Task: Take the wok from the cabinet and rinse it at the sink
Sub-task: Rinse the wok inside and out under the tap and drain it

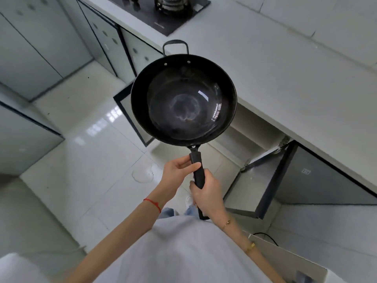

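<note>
wok (183, 99) | right hand (206, 193) clenched round long handle (199, 172), left hand (179, 170) pinching it | risk: rim clipping open cabinet door (259, 186)

Wok (183, 99), centre of frame: black throughout, including the long handle (199, 174) and the loop handle (175, 44) at its top edge; a pale grey ring-shaped mark at the bottom of the bowl; two silver rivets below the loop. Countertop (285, 68), upper right: plain white. Hob (163, 11), top centre: glossy black. Cabinet doors (40, 48), upper left: pale grey-green with dark oval spots and black edging. Open cabinet door (259, 190), lower right: grey with a black frame. Floor (81, 160), left: glossy white tiles. Left wrist: a red string bracelet (153, 204). Right wrist: a gold bracelet (227, 223). Shirt (183, 252), bottom centre: light grey.
</note>
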The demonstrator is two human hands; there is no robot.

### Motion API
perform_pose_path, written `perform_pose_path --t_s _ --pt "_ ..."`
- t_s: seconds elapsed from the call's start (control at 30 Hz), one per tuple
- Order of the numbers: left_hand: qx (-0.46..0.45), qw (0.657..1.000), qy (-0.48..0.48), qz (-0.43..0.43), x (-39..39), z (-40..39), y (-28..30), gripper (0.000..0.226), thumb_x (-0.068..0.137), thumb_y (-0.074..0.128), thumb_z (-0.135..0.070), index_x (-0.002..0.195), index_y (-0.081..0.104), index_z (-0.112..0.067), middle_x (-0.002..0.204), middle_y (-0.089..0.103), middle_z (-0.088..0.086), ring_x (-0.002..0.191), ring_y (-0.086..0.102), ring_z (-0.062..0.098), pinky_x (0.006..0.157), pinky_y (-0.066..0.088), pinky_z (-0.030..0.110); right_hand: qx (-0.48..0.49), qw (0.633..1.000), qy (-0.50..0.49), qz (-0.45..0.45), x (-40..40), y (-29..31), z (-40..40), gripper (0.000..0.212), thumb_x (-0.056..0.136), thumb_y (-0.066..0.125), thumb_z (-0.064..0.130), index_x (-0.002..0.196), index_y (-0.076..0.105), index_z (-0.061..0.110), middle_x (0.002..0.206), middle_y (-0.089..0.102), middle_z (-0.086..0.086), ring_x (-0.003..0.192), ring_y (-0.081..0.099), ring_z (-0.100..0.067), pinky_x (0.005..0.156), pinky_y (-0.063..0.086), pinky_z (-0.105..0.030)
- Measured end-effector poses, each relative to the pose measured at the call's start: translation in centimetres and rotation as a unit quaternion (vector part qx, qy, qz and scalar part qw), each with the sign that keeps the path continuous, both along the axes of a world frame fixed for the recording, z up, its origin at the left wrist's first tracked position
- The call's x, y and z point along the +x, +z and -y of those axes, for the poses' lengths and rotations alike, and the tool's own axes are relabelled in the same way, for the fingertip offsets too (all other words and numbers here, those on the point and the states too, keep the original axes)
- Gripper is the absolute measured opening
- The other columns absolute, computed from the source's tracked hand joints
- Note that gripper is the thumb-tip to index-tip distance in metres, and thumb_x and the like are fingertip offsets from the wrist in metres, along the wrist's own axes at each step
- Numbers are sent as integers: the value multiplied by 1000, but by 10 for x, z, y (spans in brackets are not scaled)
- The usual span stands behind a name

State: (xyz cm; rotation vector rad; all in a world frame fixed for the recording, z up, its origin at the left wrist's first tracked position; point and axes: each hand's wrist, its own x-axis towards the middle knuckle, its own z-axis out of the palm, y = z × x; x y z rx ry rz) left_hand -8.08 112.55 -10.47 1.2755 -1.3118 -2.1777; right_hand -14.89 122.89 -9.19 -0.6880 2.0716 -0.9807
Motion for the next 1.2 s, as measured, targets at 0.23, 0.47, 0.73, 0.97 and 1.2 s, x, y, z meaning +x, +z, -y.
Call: perform_pose_path --t_s 0.23,0.47,0.73,0.97,1.2 --pt "-19 989 145 0 17 31 12 35 80 78 -12 114 73 -15 104 77 -3 102 71 9 99 50 30 -32 992 121 12 -5 11 53 13 89 62 8 89 50 13 65 51 1 39 53 -5 39 40 -14" --pt "-29 961 275 -11 60 89 17 27 81 75 -4 107 73 -15 93 78 -8 90 72 3 77 54 13 -38 969 245 12 20 10 137 18 87 61 6 81 48 17 62 49 -1 38 51 -10 40 45 -24" --pt "-50 934 354 -1 146 216 11 29 82 75 -7 110 73 -12 96 78 -6 91 72 3 76 53 12 -34 945 325 -5 98 7 285 11 85 59 7 84 49 11 67 51 -8 48 60 -32 38 46 -27" --pt "-67 931 358 10 243 344 18 32 81 76 -7 112 73 -9 104 77 1 100 71 9 88 52 19 -50 942 331 -8 194 15 413 10 83 59 7 86 50 4 64 51 -10 46 58 -33 40 48 -35" --pt "-58 931 360 2 288 452 17 33 81 75 -6 114 72 -6 108 76 4 102 71 12 89 53 20 -53 939 338 -5 237 20 519 9 86 60 3 93 55 -2 68 53 -8 42 53 -1 39 38 -11"
